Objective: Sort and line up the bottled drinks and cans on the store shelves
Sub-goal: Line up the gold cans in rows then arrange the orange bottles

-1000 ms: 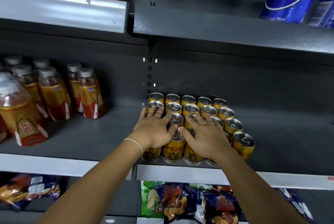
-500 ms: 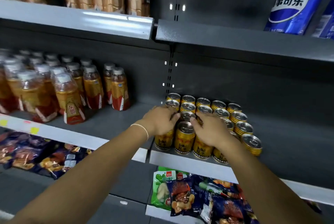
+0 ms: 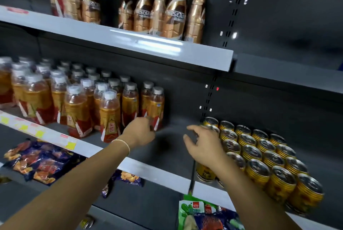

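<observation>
Has the left hand (image 3: 139, 133) at the foot of the rightmost orange bottle (image 3: 156, 107) on the middle shelf (image 3: 157, 173), curled there, yet too blurred to tell whether gripping or merely touching. Holds the right hand (image 3: 202, 146) apart from it, loosely spread and clamped on nothing, over the left edge of the gold cans (image 3: 269, 159). Shows those cans upright in close rows on the shelf's right section, the other orange bottles (image 3: 78, 103) crowded on its left section, brown bottles (image 3: 174, 11) above.
</observation>
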Demonstrator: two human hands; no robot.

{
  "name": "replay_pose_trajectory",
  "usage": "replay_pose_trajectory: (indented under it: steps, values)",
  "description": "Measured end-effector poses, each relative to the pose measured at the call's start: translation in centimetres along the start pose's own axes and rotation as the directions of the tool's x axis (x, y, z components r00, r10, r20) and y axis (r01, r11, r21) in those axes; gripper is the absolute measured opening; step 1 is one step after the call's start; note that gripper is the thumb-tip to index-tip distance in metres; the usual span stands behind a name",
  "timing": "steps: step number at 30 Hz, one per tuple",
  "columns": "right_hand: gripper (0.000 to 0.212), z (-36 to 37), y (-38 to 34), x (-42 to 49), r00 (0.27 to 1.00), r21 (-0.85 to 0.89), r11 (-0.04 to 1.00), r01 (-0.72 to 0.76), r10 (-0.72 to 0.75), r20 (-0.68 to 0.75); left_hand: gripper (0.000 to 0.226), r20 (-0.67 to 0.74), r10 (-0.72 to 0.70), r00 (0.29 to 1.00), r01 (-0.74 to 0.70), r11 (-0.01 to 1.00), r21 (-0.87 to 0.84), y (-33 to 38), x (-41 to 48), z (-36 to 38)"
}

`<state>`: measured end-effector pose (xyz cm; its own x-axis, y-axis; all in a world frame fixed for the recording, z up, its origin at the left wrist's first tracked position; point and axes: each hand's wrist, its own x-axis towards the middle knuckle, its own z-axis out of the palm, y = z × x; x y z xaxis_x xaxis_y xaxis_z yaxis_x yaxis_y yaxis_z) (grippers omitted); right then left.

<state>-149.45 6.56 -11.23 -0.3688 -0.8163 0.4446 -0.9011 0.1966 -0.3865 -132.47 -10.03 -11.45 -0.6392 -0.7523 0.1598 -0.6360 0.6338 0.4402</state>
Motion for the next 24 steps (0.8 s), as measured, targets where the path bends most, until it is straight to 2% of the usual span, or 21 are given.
replay_pose_trajectory:
  steps: [3, 6, 11, 14, 20, 21, 24]
  values:
    - [0.042, 3.2, -2.1, 2.2, 0.999, 0.01, 0.999, -0.041, 0.041, 0.019, 0.052, -0.025, 0.046, 0.999, -0.048, 0.995, -0.087, -2.5, 1.2, -0.6]
    - [0.046, 6.2, -3.4, 4.4, 0.994, -0.028, 0.996, -0.088, 0.089, 0.057, 0.066, -0.019, 0.08, 0.997, -0.082, 0.991, -0.105, -4.4, 2.3, -0.6]
    - [0.055, 10.2, -4.3, 7.8, 0.971, -0.094, 0.976, -0.198, 0.208, 0.117, 0.073, 0.063, 0.156, 0.986, -0.147, 0.981, -0.124, -6.1, 3.8, -0.1]
    - [0.066, 12.1, -4.3, 9.8, 0.937, -0.067, 0.949, -0.307, 0.314, 0.155, 0.081, 0.103, 0.164, 0.981, -0.144, 0.973, -0.181, -6.6, 4.7, 0.1]
    - [0.086, 14.8, -4.0, 13.5, 0.855, 0.263, 0.814, -0.519, 0.486, 0.182, 0.078, 0.068, 0.156, 0.985, -0.128, 0.943, -0.307, -7.3, 5.1, 1.0]
    - [0.081, 15.1, -3.9, 13.9, 0.852, 0.335, 0.783, -0.523, 0.491, 0.182, 0.077, 0.055, 0.155, 0.986, -0.129, 0.937, -0.326, -7.5, 5.1, 1.1]
    - [0.046, 16.1, -3.8, 14.6, 0.869, 0.489, 0.725, -0.486, 0.462, 0.179, 0.074, 0.011, 0.128, 0.992, -0.113, 0.915, -0.387, -7.8, 4.8, 1.2]
